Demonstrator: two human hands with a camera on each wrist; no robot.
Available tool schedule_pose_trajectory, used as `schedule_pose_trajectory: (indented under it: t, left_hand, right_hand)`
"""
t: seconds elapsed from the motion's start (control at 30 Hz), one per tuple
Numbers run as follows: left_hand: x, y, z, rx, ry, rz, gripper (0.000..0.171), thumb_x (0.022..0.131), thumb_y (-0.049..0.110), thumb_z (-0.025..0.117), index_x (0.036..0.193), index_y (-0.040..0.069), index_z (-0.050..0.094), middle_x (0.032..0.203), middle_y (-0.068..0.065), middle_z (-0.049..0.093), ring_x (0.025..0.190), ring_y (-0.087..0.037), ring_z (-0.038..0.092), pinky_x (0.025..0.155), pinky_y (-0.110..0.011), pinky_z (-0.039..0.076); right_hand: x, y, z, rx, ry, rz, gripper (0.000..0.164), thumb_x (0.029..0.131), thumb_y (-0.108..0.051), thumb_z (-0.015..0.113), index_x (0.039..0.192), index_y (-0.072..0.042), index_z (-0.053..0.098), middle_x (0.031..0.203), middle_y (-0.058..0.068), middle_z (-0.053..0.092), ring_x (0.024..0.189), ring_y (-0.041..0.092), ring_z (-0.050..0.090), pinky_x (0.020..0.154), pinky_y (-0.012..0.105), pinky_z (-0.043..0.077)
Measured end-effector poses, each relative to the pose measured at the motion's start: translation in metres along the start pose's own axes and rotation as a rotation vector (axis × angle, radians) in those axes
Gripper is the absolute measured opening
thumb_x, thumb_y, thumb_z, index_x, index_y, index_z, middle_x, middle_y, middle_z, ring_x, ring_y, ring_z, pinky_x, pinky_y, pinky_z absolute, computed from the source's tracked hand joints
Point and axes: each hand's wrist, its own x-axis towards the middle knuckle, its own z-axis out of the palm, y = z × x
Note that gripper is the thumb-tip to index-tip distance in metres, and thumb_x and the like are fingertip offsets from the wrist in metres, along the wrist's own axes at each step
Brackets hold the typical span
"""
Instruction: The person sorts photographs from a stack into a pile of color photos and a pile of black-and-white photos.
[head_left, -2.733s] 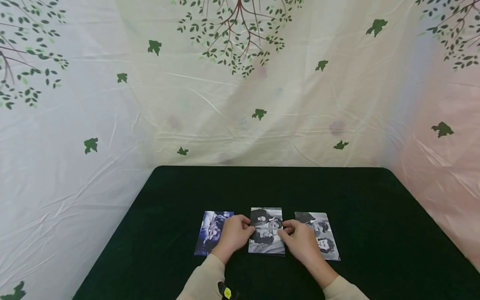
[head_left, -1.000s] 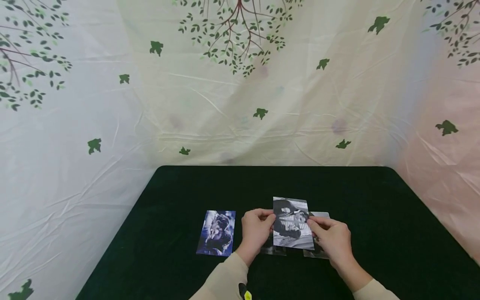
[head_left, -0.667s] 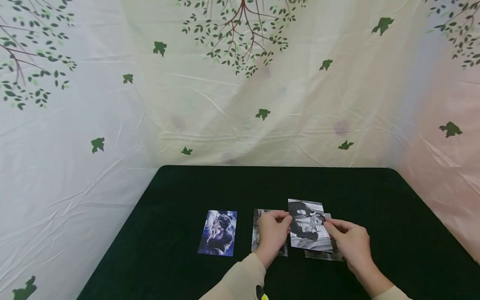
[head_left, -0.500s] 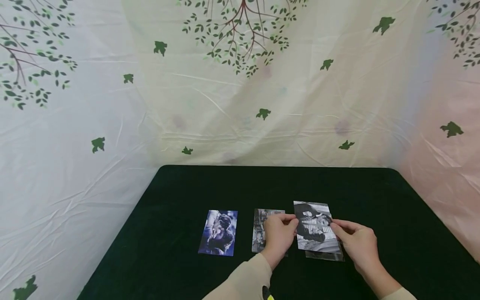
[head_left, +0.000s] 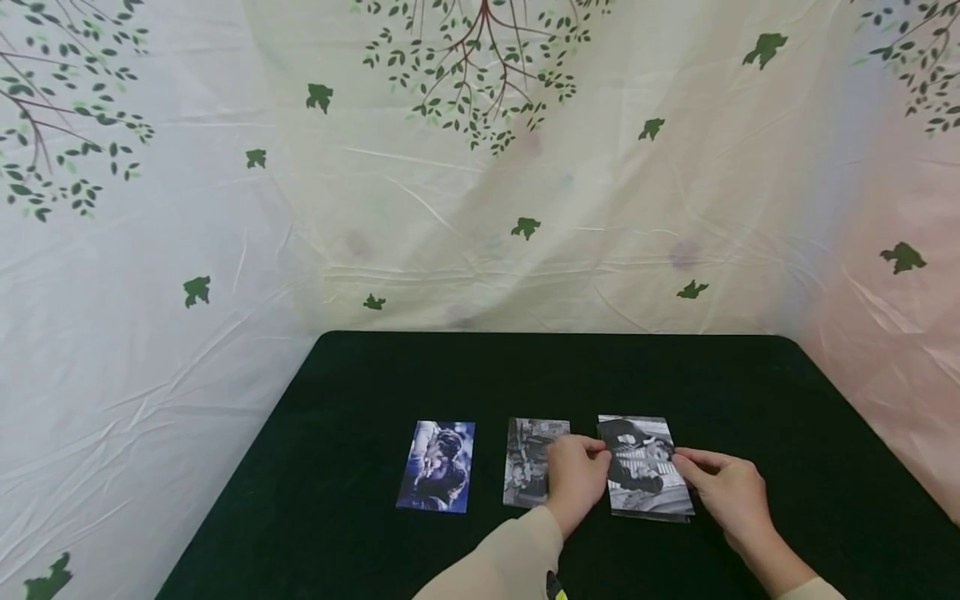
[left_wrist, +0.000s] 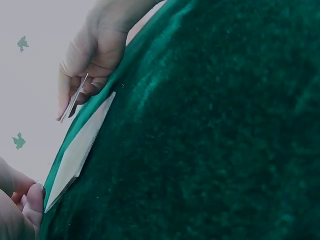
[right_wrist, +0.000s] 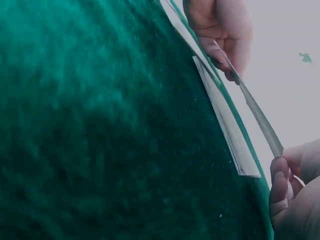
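My left hand point(head_left: 577, 475) and right hand point(head_left: 731, 497) pinch opposite side edges of a black-and-white photo point(head_left: 641, 467) in the head view. The photo lies close over the right-hand pile point(head_left: 652, 517), whose near edge peeks out below it. In the right wrist view, the held photo point(right_wrist: 260, 120) spans between both hands, tilted above the pile point(right_wrist: 230, 127). A grey photo point(head_left: 523, 462) sits in the middle, its right part hidden by my left hand. On the left lies a blue-toned photo point(head_left: 435, 467) of a figure.
A dark green velvet-covered table point(head_left: 420, 375) carries the photos in a row. Behind and beside it hangs a pale cloth point(head_left: 450, 208) printed with branches and green bird shapes.
Both hands have lifted the black-and-white photo from the middle spot, carried it right and lowered it over the right-hand pile. A different grey photo now shows in the middle.
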Motion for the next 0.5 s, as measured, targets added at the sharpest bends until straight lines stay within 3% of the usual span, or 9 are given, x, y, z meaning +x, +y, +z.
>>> schedule_pose_trajectory:
  t: [0.23,0.5]
  left_hand:
    - [0.0009,-0.0037,0.0031,0.108,-0.018,0.049,0.005,0.081,0.008,0.075,0.084,0.011,0.077,0.079,0.006,0.069,0.085,-0.009,0.062,0.077,-0.030,0.048]
    - [0.0014,-0.0081,0.0061,0.162,-0.017,0.085,0.004,0.080,0.007,0.074,0.082,0.010,0.077,0.081,0.004,0.069,0.091,-0.016,0.061,0.079,-0.031,0.048]
  right_hand:
    - [0.0036,0.0037,0.0003,-0.021,-0.035,0.003,0.050,0.086,-0.047,0.067,0.120,-0.010,0.067,0.123,0.018,0.061,0.102,0.027,0.057,0.067,0.032,0.046]
    - [0.0051,0.0054,0.0044,-0.061,-0.032,-0.008,0.045,0.087,-0.043,0.068,0.117,-0.010,0.069,0.116,0.016,0.065,0.091,0.023,0.057,0.061,0.031,0.044]
